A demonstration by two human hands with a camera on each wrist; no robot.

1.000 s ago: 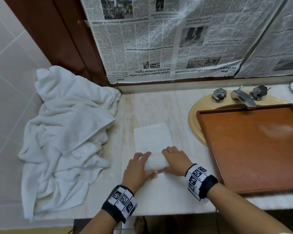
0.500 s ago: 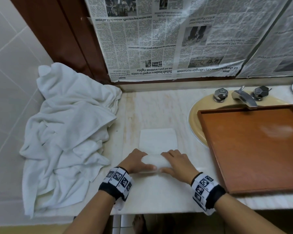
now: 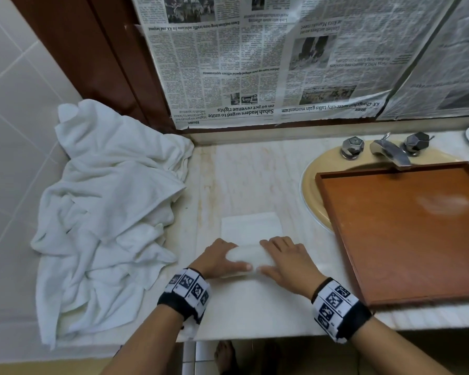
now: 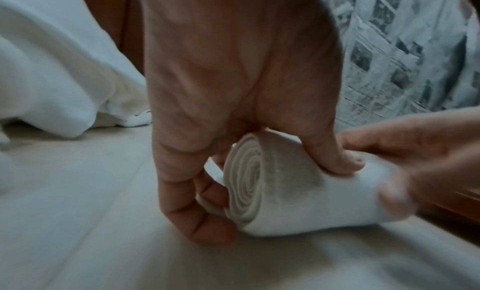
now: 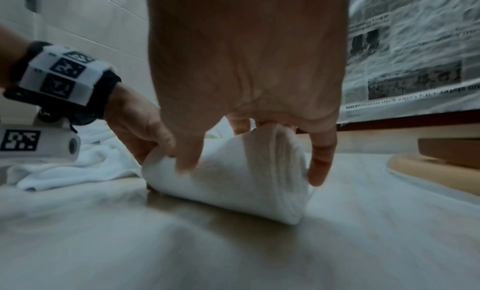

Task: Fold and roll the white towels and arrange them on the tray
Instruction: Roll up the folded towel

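A white towel roll (image 3: 248, 256) lies crosswise on the counter, with a short flat strip of the same towel (image 3: 251, 226) still spread beyond it. My left hand (image 3: 214, 257) grips the roll's left end, thumb on top and fingers curled round its spiral face (image 4: 249, 183). My right hand (image 3: 284, 259) curls over the right end of the roll (image 5: 233, 177), fingers reaching behind it. A crumpled pile of white towels (image 3: 106, 212) sits at the left. The brown wooden tray (image 3: 406, 239) on the right holds nothing.
The tray lies over a beige sink (image 3: 309, 190) with a chrome faucet (image 3: 390, 152) behind it. Newspaper (image 3: 282, 63) covers the wall behind the counter. A flat white cloth (image 3: 249, 307) lies under my wrists at the counter's front edge.
The roll has grown thicker and the flat strip beyond it has become shorter. Both hands stay on the roll.
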